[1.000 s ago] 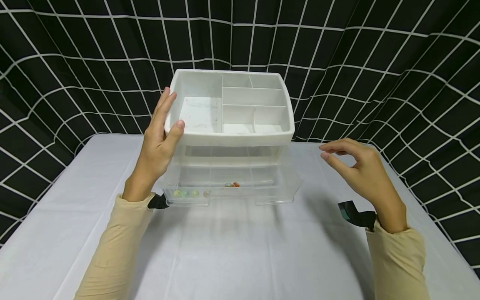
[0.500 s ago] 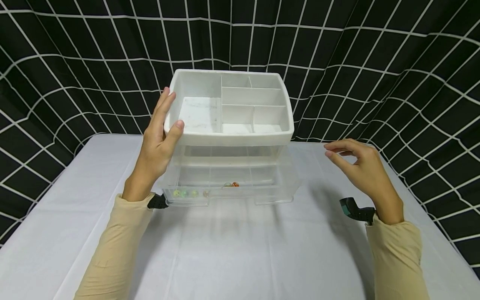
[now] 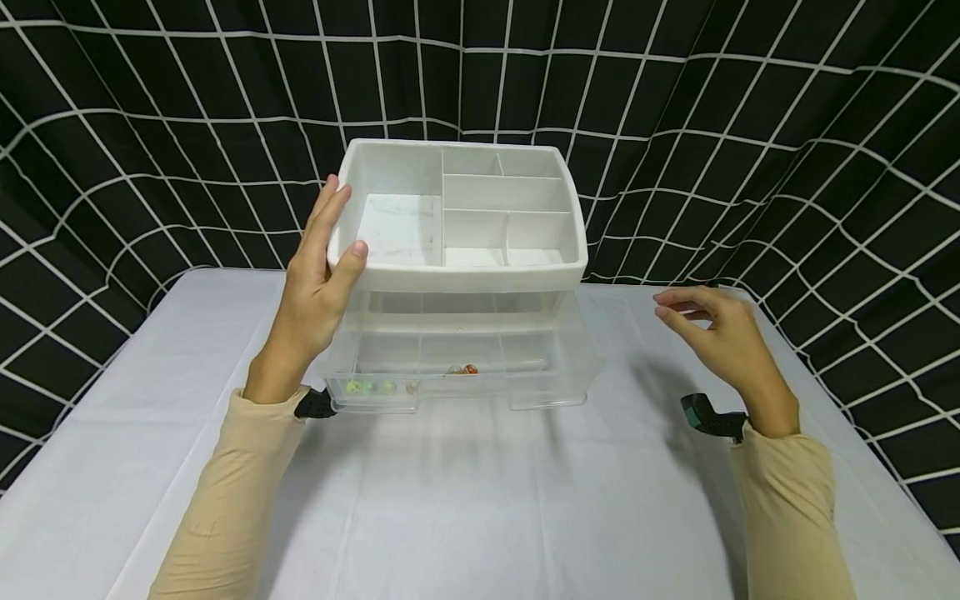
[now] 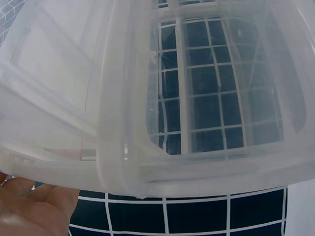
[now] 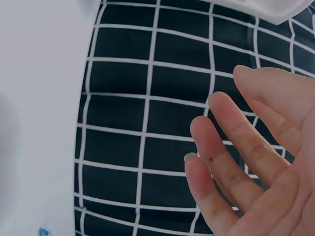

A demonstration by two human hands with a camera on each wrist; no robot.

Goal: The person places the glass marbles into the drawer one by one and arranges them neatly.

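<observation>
A white desktop drawer organizer (image 3: 457, 279) stands at the back middle of the table, its divided top tray holding nothing. Below, a clear drawer (image 3: 480, 387) juts out toward me. Several yellowish and greenish marbles (image 3: 354, 387) lie along its front left, and an orange marble (image 3: 470, 369) shows near its middle. My left hand (image 3: 307, 292) holds the organizer's left side, thumb over the front corner of the rim. In the left wrist view the clear plastic side (image 4: 123, 98) fills most of the picture. My right hand (image 3: 720, 342) hovers apart on the right, fingers loosely bent, holding nothing.
A white cloth covers the table (image 3: 465, 517). Black fabric with a white grid (image 3: 495, 67) rises behind and along both sides. A small blue spot (image 5: 44, 231) shows at the bottom left of the right wrist view.
My right hand has drifted slightly to the right, away from the organizer, its thumb and fingertips coming a little closer together. The left hand, organizer and marbles look the same.
</observation>
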